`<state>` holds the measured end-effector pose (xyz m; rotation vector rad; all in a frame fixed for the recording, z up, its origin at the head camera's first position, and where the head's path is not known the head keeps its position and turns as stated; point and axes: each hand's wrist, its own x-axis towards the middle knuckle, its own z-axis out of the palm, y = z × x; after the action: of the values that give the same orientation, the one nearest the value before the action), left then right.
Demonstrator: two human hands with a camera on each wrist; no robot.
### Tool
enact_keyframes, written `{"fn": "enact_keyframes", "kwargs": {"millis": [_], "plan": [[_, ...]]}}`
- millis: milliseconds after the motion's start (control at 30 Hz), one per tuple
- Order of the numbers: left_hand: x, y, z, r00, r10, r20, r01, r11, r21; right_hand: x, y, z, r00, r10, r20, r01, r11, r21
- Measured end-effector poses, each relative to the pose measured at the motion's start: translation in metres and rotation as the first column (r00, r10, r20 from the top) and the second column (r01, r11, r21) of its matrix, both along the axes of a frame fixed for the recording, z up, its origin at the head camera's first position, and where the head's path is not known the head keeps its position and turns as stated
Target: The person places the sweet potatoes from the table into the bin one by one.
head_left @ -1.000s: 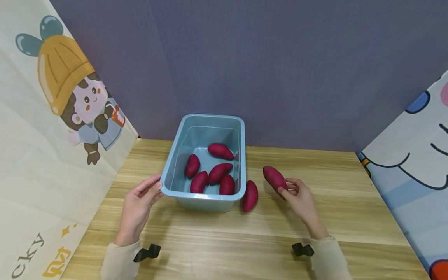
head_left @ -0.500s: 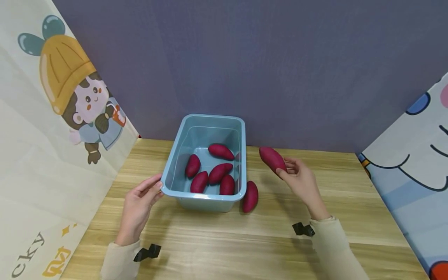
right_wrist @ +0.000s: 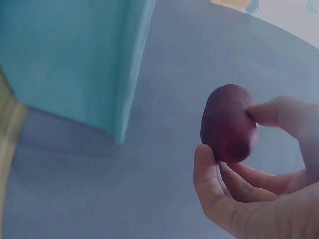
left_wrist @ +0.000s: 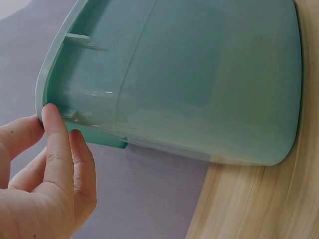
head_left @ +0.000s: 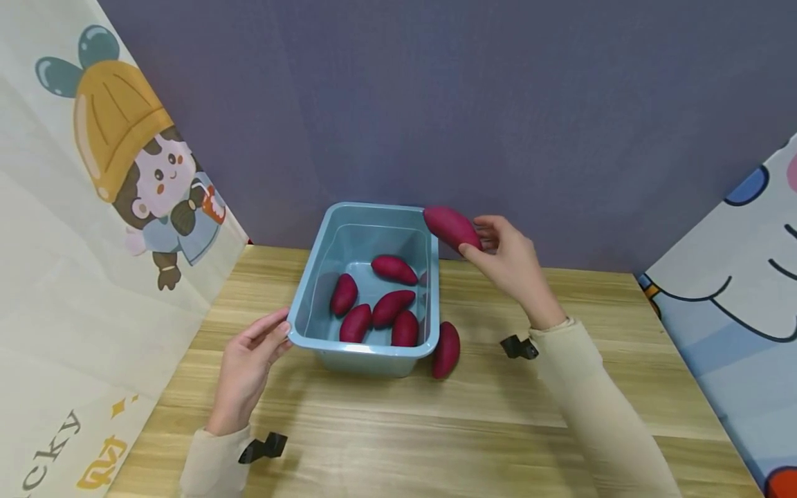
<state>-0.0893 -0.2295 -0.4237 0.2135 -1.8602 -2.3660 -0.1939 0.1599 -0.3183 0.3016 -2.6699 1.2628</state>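
My right hand [head_left: 507,263] grips a purple sweet potato [head_left: 453,228] between thumb and fingers, raised at the far right corner of a blue plastic bin [head_left: 367,351]. In the right wrist view the sweet potato [right_wrist: 229,124] appears end-on, apart from the bin wall [right_wrist: 65,64]. With thumb and fingers, my left hand [head_left: 245,363] pinches the bin's near left rim corner; the left wrist view shows the fingertips [left_wrist: 52,114] at that rim. Several sweet potatoes lie on the bin's floor, one [head_left: 394,269] toward the back. Another sweet potato [head_left: 446,351] rests on the table beside the bin's right side.
The bin stands on a wood-grain table [head_left: 386,429] close to a grey-blue back panel [head_left: 529,124]. A cartoon-printed sheet [head_left: 56,277] borders the left side, and another printed sheet [head_left: 735,297] borders the right.
My right hand has lifted the sweet potato off the table's right side and carried it up and left to the bin's far right corner. The left hand stays on the rim.
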Motion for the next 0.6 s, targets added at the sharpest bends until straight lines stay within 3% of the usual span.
{"fn": "enact_keyframes", "kwargs": {"millis": [333, 600], "plan": [[-0.002, -0.001, -0.001, 1.0, 0.004, -0.006, -0.004, 1.0, 0.0, -0.031, -0.059, 0.026, 0.997, 0.071, 0.031, -0.072, 0.997, 0.011], [-0.002, 0.0, -0.001, 1.0, 0.005, -0.009, -0.006, 1.0, -0.016, -0.055, -0.101, 0.025, 0.994, 0.067, 0.089, -0.07, 0.997, 0.033]]}}
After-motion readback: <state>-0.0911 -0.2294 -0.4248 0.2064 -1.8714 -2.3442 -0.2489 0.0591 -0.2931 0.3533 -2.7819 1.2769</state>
